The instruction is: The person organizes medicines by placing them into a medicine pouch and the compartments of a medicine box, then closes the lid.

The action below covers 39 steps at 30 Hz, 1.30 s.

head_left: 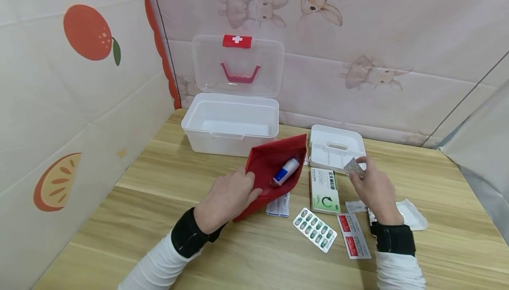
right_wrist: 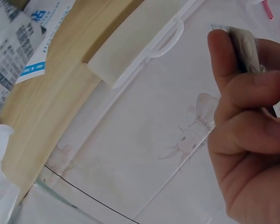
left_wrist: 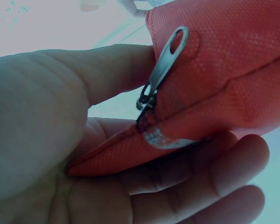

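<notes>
- Red pouch (head_left: 264, 159) is held up above the wood-grain table (head_left: 238, 254), just in front of the clear box (head_left: 214, 142) as seen from the head. Soft sheet material, fine woven texture, seamed edges. Whether its bottom touches the table can't be told.
- Pouch mouth is spread wide; a blue-and-white tube (head_left: 285, 173) is seen lying inside, slanted.
- Metal zip pull (left_wrist: 165, 65), slim with an elongated hole, is attached near the pouch's end.
- Clear box: translucent plastic, rounded corners. Its lid (head_left: 238, 86) is tipped upright behind, fitted with a red handle (head_left: 240, 78) and a red cross-marked clasp (head_left: 237, 41).
- White tray (head_left: 336, 134): shallow, rigid, divided by low walls, oval slot mid-way.
- Near the tray, a flat green-and-white carton (head_left: 324, 190), a blister pack (head_left: 315, 230) with rows of green capsules and a red-and-white card (head_left: 354, 236) are laid on the table.
- Left hand (head_left: 230, 197): pouch edge is clamped between thumb and fingers; forearm is angled in from lower left, black band (head_left: 195, 233) at the wrist.
- Right hand (head_left: 375, 192): small grey foil piece (head_left: 354, 169) is pinched at the fingertips by the tray's near right corner; other fingers are curled in.
</notes>
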Each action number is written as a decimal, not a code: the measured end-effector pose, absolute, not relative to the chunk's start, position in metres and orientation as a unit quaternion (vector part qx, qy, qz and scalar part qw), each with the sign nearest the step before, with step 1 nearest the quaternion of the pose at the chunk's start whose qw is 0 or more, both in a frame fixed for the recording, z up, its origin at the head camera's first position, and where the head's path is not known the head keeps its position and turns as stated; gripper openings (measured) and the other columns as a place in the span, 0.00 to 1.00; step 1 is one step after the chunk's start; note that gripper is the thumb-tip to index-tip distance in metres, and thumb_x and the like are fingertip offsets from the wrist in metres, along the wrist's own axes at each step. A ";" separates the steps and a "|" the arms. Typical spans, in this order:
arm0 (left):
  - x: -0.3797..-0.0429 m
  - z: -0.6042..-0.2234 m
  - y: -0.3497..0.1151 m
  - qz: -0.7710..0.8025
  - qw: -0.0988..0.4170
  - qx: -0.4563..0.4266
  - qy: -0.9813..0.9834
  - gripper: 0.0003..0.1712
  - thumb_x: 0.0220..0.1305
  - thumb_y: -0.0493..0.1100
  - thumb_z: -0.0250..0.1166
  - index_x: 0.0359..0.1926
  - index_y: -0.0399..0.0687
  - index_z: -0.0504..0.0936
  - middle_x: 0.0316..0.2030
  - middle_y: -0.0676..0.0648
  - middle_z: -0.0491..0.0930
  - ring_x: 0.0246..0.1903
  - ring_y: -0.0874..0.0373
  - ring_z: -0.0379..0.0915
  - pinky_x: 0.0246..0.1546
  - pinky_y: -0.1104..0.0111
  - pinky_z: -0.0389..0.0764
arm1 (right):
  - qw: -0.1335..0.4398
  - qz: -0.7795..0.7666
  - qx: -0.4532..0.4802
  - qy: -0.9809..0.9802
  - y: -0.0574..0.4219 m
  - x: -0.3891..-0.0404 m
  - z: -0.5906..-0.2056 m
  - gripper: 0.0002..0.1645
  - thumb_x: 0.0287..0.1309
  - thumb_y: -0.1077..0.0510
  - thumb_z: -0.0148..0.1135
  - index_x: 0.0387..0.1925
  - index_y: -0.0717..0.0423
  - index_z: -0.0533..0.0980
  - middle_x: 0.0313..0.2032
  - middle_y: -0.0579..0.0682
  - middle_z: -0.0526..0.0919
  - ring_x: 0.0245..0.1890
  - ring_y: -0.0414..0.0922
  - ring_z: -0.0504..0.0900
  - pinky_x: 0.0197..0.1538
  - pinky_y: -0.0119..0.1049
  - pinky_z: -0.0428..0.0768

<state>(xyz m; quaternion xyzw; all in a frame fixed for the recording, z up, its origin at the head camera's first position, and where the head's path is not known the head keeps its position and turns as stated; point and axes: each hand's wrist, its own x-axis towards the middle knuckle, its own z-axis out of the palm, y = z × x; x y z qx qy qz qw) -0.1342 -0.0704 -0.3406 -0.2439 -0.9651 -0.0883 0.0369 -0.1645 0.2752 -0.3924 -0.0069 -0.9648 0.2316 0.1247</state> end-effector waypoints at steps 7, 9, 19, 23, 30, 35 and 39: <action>-0.135 -0.341 -0.070 -0.092 0.034 -0.243 -0.965 0.19 0.62 0.50 0.70 0.41 0.37 0.81 0.33 0.40 0.80 0.26 0.54 0.78 0.27 0.62 0.85 | 0.141 0.237 -0.009 -0.961 0.271 -0.164 -0.388 0.22 0.64 0.60 0.60 0.55 0.65 0.66 0.35 0.72 0.83 0.18 0.47 0.74 0.17 0.36 0.65; -0.135 -0.341 -0.069 -0.091 0.032 -0.242 -0.966 0.19 0.63 0.51 0.70 0.42 0.37 0.81 0.33 0.41 0.80 0.26 0.54 0.77 0.27 0.62 0.85 | 0.143 0.238 -0.010 -0.961 0.269 -0.163 -0.386 0.22 0.64 0.60 0.61 0.54 0.65 0.66 0.35 0.72 0.83 0.18 0.47 0.74 0.17 0.36 0.65; -0.135 -0.340 -0.069 -0.087 0.029 -0.243 -0.966 0.19 0.64 0.51 0.69 0.41 0.38 0.81 0.33 0.42 0.79 0.25 0.55 0.77 0.26 0.63 0.85 | 0.178 0.242 0.011 -0.954 0.260 -0.158 -0.375 0.23 0.63 0.61 0.64 0.55 0.66 0.67 0.31 0.69 0.83 0.14 0.44 0.69 0.16 0.34 0.62; -0.135 -0.340 -0.068 -0.091 0.026 -0.243 -0.965 0.19 0.64 0.51 0.69 0.41 0.38 0.81 0.34 0.41 0.79 0.26 0.55 0.77 0.26 0.63 0.85 | 0.202 0.238 0.022 -0.950 0.257 -0.157 -0.372 0.23 0.63 0.62 0.65 0.55 0.66 0.69 0.25 0.63 0.82 0.13 0.43 0.66 0.16 0.33 0.60; -0.135 -0.341 -0.069 -0.086 0.026 -0.241 -0.966 0.20 0.64 0.51 0.69 0.42 0.37 0.82 0.33 0.41 0.79 0.25 0.55 0.76 0.26 0.63 0.85 | 0.253 0.246 0.064 -0.934 0.248 -0.154 -0.366 0.19 0.61 0.63 0.67 0.52 0.63 0.75 0.26 0.63 0.84 0.14 0.41 0.67 0.16 0.31 0.61; -0.134 -0.341 -0.070 -0.086 0.031 -0.244 -0.965 0.20 0.64 0.51 0.69 0.42 0.37 0.82 0.34 0.41 0.80 0.25 0.55 0.77 0.26 0.63 0.85 | 0.306 0.248 0.128 -0.910 0.242 -0.154 -0.365 0.14 0.60 0.66 0.68 0.48 0.61 0.79 0.27 0.59 0.85 0.14 0.38 0.65 0.17 0.30 0.61; -0.135 -0.341 -0.070 -0.086 0.032 -0.245 -0.965 0.20 0.64 0.51 0.69 0.42 0.37 0.82 0.33 0.41 0.79 0.25 0.55 0.77 0.26 0.64 0.85 | 0.327 0.250 0.156 -0.898 0.239 -0.155 -0.364 0.13 0.60 0.69 0.65 0.47 0.62 0.80 0.31 0.57 0.86 0.20 0.42 0.76 0.23 0.31 0.68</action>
